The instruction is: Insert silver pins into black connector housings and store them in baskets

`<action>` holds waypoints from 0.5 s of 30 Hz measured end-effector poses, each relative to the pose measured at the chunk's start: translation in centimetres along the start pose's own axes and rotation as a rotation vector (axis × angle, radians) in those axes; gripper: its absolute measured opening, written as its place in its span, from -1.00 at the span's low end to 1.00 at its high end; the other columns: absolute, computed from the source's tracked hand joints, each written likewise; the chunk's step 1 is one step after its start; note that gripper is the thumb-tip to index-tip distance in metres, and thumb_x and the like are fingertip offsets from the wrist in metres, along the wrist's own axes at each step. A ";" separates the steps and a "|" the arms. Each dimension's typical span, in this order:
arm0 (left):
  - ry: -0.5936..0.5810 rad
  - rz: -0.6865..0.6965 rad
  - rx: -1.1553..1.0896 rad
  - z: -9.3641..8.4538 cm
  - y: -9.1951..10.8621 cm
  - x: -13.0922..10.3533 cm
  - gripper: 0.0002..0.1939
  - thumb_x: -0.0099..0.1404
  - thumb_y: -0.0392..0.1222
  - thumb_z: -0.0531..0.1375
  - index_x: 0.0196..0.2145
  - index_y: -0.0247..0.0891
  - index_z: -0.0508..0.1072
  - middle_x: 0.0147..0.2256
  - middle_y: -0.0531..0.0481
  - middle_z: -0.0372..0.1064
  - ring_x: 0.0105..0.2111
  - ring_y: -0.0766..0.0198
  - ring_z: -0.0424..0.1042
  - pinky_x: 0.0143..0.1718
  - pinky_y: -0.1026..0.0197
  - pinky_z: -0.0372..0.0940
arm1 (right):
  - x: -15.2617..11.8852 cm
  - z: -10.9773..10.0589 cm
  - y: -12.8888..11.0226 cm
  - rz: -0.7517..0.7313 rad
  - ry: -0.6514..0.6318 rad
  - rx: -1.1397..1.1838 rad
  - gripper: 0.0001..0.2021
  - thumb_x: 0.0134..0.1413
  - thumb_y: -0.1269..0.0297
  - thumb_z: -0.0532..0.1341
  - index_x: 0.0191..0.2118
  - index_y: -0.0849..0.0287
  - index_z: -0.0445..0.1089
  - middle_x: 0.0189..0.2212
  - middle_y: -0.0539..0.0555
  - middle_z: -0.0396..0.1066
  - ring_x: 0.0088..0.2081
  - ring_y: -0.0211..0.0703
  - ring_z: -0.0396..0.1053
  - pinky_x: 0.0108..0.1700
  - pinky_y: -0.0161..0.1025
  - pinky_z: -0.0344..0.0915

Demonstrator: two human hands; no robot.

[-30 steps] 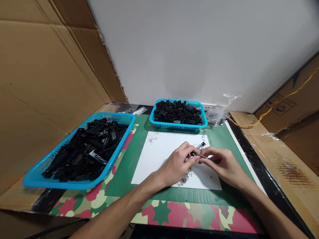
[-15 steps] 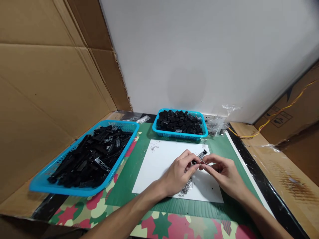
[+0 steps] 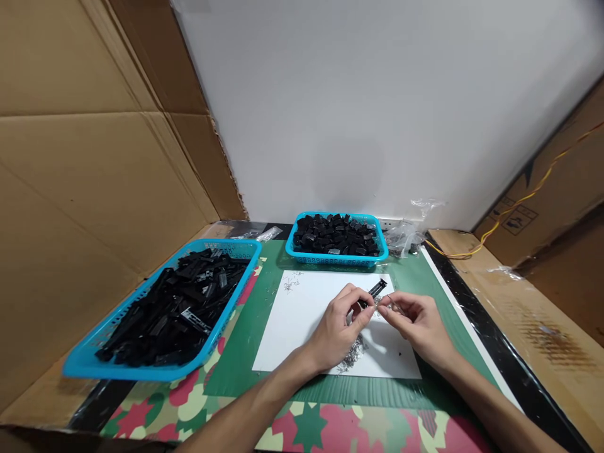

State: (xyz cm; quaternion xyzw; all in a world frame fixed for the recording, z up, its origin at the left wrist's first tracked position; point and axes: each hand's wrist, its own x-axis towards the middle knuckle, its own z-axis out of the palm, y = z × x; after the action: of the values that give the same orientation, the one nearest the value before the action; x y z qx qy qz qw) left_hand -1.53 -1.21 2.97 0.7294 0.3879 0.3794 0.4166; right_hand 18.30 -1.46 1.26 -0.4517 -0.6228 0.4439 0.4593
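My left hand [image 3: 340, 322] is closed round a slim black plastic part [image 3: 379, 287], whose far end sticks out up and to the right beyond the fingers. Close beside it, my right hand [image 3: 418, 321] has thumb and forefinger pinched together, the tips almost meeting those of the left. Whatever sits in that pinch is too small to make out. Both hands are just above a white sheet [image 3: 297, 314]. A pile of tiny silvery metal pieces [image 3: 352, 357] lies under and beside my left hand, and more small bits [image 3: 291, 283] are scattered at the sheet's far left corner.
At the left stands a large blue basket [image 3: 236, 290] heaped with long black parts. A smaller blue basket [image 3: 337, 258] of short black pieces stands behind the sheet. Clear plastic bags [image 3: 404, 238] lie to its right. Cardboard [image 3: 94, 157] and a grey-white wall [image 3: 349, 94] enclose the table.
The view has shifted slightly. A thin metal piece seen between my fingertips earlier no longer shows clearly, and the black part has turned a little. Both hands stay close together.
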 end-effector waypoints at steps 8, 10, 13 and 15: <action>0.036 0.039 -0.041 0.0 -0.4 0.3 -0.73 0.56 -0.08 0.04 0.05 -0.18 0.45 -0.05 -0.09 0.42 -0.05 0.16 0.40 0.03 0.13 0.26 | -0.9 -0.4 -0.6 -0.269 0.164 -0.265 -0.83 0.21 0.21 0.29 -0.34 0.18 0.54 -0.67 -0.14 0.05 -0.62 -0.33 -0.04 -0.54 -0.29 -0.04; 0.061 0.010 -0.070 0.2 -0.7 0.3 -0.69 0.53 -0.07 0.11 0.16 -0.14 0.35 -0.02 -0.08 0.41 -0.05 0.17 0.40 0.00 0.15 0.27 | -1.0 -0.5 -0.7 -0.371 0.187 -0.362 -0.86 0.23 0.27 0.27 -0.31 0.17 0.55 -0.66 -0.10 0.16 -0.62 -0.32 0.01 -0.54 -0.29 0.01; 0.055 -0.010 -0.083 0.3 -1.0 0.3 -0.54 0.50 -0.06 0.17 0.29 -0.10 0.25 -0.03 -0.07 0.41 -0.11 0.22 0.40 -0.05 0.17 0.29 | -1.0 -0.6 -0.7 -0.502 0.210 -0.488 -0.85 0.26 0.34 0.23 -0.28 0.15 0.56 -0.63 -0.05 0.29 -0.61 -0.30 0.12 -0.52 -0.29 0.10; 0.032 -0.007 -0.076 0.4 -1.0 0.3 -0.50 0.50 -0.07 0.17 0.33 -0.08 0.24 -0.04 -0.06 0.42 -0.15 0.24 0.39 -0.07 0.18 0.29 | -0.9 -0.7 -0.5 -0.588 0.205 -0.556 -0.83 0.27 0.40 0.20 -0.26 0.14 0.57 -0.64 -0.04 0.32 -0.61 -0.30 0.16 -0.52 -0.30 0.13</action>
State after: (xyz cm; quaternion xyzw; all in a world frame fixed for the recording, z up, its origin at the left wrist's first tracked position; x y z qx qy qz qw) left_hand -1.34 -0.74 1.98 0.7054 0.3823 0.4042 0.4391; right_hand 19.02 -2.33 1.71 -0.4032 -0.7724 0.0616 0.4869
